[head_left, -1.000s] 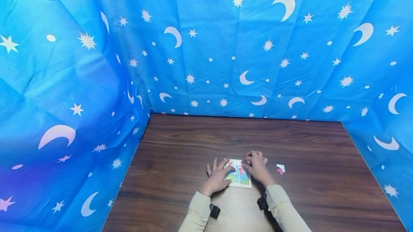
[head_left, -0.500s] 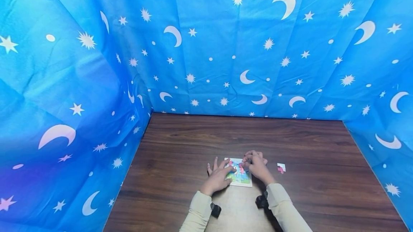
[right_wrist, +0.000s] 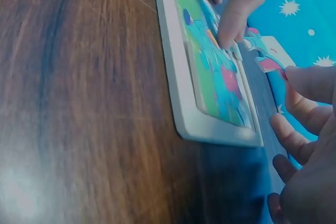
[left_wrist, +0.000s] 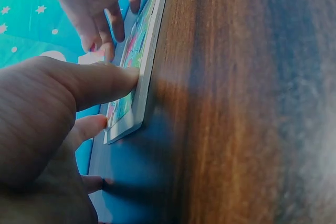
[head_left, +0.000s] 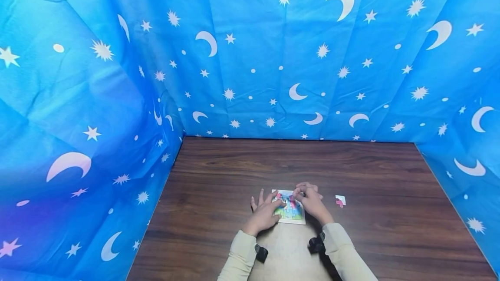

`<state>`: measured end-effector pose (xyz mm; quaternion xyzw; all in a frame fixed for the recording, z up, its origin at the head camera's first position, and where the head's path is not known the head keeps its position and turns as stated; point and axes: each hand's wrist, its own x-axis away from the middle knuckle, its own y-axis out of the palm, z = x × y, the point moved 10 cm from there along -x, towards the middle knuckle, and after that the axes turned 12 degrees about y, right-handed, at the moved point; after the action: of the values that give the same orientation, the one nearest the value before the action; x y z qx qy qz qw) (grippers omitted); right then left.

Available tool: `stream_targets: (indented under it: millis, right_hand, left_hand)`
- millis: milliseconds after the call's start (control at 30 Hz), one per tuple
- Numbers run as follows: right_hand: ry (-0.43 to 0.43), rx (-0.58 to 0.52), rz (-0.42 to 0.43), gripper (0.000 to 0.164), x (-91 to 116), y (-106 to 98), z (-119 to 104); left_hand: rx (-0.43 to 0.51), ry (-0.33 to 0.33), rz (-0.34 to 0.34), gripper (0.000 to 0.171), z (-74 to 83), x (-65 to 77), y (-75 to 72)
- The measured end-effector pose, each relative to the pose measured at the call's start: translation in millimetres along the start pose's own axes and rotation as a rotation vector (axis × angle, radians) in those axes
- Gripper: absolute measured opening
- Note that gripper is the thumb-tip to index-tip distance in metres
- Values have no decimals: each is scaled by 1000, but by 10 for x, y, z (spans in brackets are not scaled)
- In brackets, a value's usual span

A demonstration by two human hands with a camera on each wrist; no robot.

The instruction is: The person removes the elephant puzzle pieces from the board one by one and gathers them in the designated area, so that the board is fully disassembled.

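Note:
A small jigsaw puzzle point(head_left: 292, 217) in a white frame lies on the table, with green, blue and pink pieces fitted inside it. My left hand point(head_left: 261, 218) rests on the left part of it, fingers spread, the thumb pressing near the front edge. In the right wrist view one left fingertip touches the pieces. Over the puzzle's far right side, my right hand point(head_left: 314, 203) pinches a jigsaw piece point(right_wrist: 270, 63) between thumb and fingers. That piece is tilted and raised just above the frame. The left hand covers some of the picture.
One loose jigsaw piece point(head_left: 340, 201), white and pink, lies on the brown wooden table point(head_left: 375, 229) to the right of my right hand. A blue cloth point(head_left: 250, 55) with moons and stars hangs around the back and sides.
My right hand keeps its pinch over the puzzle's far right, with only slight finger movement. The left hand stays in place. The head view shifts slightly.

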<state>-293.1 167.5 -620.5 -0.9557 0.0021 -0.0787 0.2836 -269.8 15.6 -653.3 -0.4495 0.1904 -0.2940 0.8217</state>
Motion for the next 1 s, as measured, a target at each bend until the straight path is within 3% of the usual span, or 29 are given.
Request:
stream_targets:
  millis: [267,500,1000]
  right_hand:
    - [38,-7,45,12,24,-260,113]
    - [107,29,67,14,20,-475,300]
    - [183,181,81,19,65,-810,555]
  left_hand:
    - [0,-8,19,35,-41,-16,12]
    - [26,-29,-12,36,-31,9,-21]
    - [31,-26,-11,37,5,24,-46]
